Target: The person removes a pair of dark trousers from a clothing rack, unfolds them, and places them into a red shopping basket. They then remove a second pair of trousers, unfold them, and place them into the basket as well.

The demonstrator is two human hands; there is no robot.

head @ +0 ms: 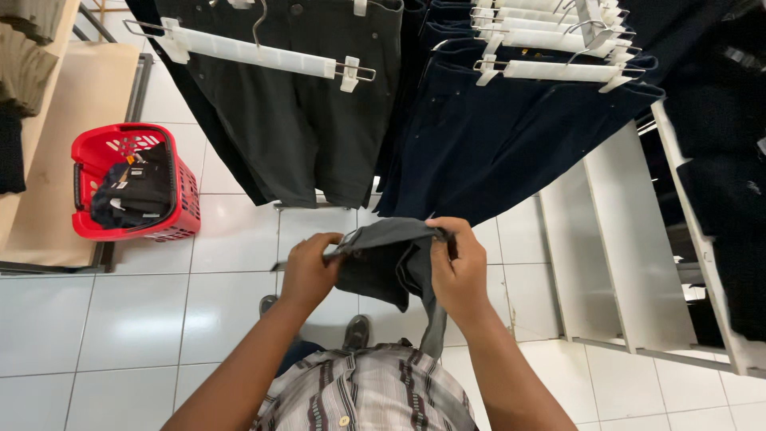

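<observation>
I hold a pair of grey trousers (383, 259) by the waistband, in front of my chest. My left hand (309, 271) grips the left end of the waistband. At the right end my right hand (458, 271) pinches the cloth, and the rest of the garment hangs down between my arms. Straight ahead a dark grey pair of trousers (307, 120) hangs from a white clip hanger (255, 54). To its right several dark blue trousers (503, 136) hang on white clip hangers.
A red plastic shopping basket (89, 160) with folded dark clothes stands on the white tiled floor at the left, beside a low wooden platform (72, 144). White shelf boards (630, 239) slope at the right. My shoes show below my hands.
</observation>
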